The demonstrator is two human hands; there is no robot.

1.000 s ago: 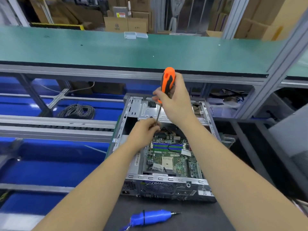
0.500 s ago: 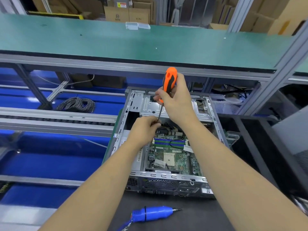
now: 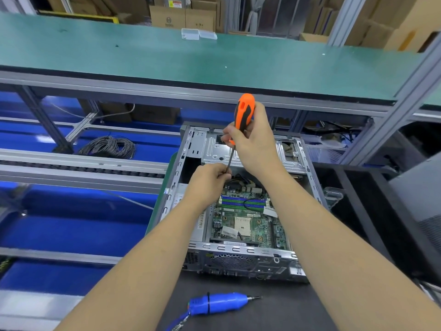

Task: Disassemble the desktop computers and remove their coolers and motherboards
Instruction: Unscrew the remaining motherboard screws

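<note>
1. Nearest to us, at the front edge of the dark work surface (image 3: 274,314), lies a blue electric screwdriver (image 3: 216,302) on its side, bit pointing right, a blue cord trailing from its left end.
2. Just behind it sits the open desktop case (image 3: 241,263), its vented rear panel and fan grille facing us and its left side reaching the surface's left edge.
3. Inside we see the green motherboard (image 3: 248,220) lying flat on the case floor: a bare pale CPU socket near the middle, blue and green memory slots behind it, a white label at its left (the print is too small to read).
4. Our left hand (image 3: 210,179) is curled above the board's far end, fingertips pinching the metal shaft of the orange-and-black screwdriver (image 3: 244,114).
5. Our right hand (image 3: 254,142) wraps the handle's lower part, holding the tool nearly upright, tilted slightly; where its tip lands we cannot tell.
6. Behind the hands, the silver drive bay (image 3: 281,154) spans the case's far end.
7. Farther off, a coil of grey cable (image 3: 108,146) rests on a blue shelf, and a green bench (image 3: 167,58) carries a small clear box (image 3: 191,34).
</note>
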